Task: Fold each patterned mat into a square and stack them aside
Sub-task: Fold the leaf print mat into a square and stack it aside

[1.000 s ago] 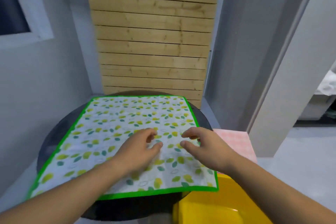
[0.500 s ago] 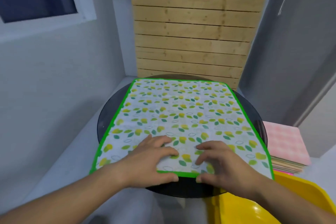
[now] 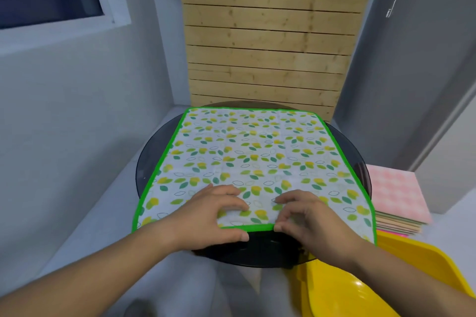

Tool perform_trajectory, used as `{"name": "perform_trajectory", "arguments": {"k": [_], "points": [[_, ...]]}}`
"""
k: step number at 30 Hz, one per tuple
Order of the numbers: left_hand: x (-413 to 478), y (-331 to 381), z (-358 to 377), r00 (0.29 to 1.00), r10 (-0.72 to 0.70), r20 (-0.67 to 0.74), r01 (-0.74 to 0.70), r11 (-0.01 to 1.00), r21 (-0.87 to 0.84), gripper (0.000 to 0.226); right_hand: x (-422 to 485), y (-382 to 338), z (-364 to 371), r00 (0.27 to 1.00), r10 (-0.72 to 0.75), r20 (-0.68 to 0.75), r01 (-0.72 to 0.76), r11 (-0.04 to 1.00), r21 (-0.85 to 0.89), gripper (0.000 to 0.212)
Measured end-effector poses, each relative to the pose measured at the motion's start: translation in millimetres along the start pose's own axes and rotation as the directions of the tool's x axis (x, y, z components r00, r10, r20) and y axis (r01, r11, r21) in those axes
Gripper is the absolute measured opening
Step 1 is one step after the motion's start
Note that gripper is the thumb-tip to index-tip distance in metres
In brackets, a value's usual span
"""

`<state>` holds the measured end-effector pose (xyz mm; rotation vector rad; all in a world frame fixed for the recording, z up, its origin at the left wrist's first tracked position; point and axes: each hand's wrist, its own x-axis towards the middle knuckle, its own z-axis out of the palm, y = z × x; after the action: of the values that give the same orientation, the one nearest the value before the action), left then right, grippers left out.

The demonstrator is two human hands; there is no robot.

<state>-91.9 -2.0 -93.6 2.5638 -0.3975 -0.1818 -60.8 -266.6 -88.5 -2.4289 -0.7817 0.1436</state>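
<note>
at the near edge of the round dark glass table (image 3: 152, 159), the left hand (image 3: 216, 213) and right hand (image 3: 306, 216) each pinch the green hem of the leaf-patterned mat (image 3: 252, 152), thumbs at the border, curled fingers on top. the hands are close together but not touching. beyond them the mat lies flat and unfolded, covering most of the table. right of the right hand sits a stack of folded mats (image 3: 396, 195), a pink checked one on top, beside a yellow plastic chair (image 3: 386, 278).

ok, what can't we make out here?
Head view only:
mat near edge: partly covered by left hand and right hand, which pinch it.
stack of folded mats: top pink sheet hides those below; count unreadable.
yellow plastic object: cut off by bottom and right edges.
table: mostly under the mat.
</note>
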Motion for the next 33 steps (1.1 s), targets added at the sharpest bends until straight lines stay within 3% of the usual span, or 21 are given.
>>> {"name": "perform_trajectory", "arguments": {"k": [6, 16, 23, 29, 33], "points": [[2, 6, -17, 0.995, -0.076, -0.072, 0.055, 0.964, -0.258, 0.036, 9, -11, -20, 0.994, 0.064, -0.085, -0.058, 0.996, 0.068, 0.010], [15, 17, -44, 0.988, -0.087, -0.129, 0.046, 0.955, -0.292, 0.022, 15, -23, -38, 0.984, 0.006, -0.177, -0.011, 0.999, -0.031, 0.012], [31, 25, -65, 0.972, -0.090, -0.218, 0.014, 0.944, -0.329, 0.020, 18, -27, -51, 0.933, 0.017, -0.359, -0.056, 0.994, -0.097, 0.017], [60, 29, -95, 0.953, -0.057, -0.296, -0.030, 0.959, -0.282, 0.023, 40, -27, -67, 0.874, 0.015, -0.486, -0.134, 0.969, -0.210, 0.008], [89, 22, -117, 0.946, -0.030, -0.324, -0.012, 0.992, -0.126, 0.032, 77, -19, -81, 0.845, -0.081, -0.529, -0.118, 0.936, -0.332, 0.010]]}}
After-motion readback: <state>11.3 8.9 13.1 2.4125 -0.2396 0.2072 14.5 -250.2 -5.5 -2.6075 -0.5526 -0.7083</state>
